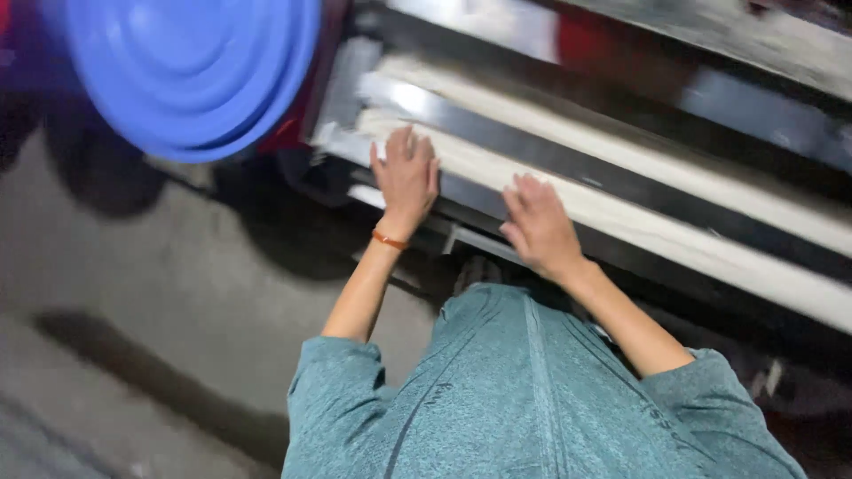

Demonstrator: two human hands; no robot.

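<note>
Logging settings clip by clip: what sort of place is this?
Probably a workshop or factory floor: both hands, left hand and right hand, press on long pale boards in a dark metal rack; bare concrete floor; blue plastic tub.

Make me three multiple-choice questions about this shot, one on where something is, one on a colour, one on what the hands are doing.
1. Where is the blue tub?
A. upper left, beyond the left hand
B. lower right, by the sleeve
C. between the two hands

2. What colour is the band on the left wrist?
A. green
B. orange
C. white

3. How are the two hands placed?
A. both flat, palms down, on the pale board
B. both clenched around a rope
C. both hanging clear of everything

Answers:
1 A: the tub fills the top left corner, past the left hand.
2 B: a thin orange ring sits just below that hand.
3 A: the left hand and the right hand lie open, fingers spread, on the pale board.
</note>
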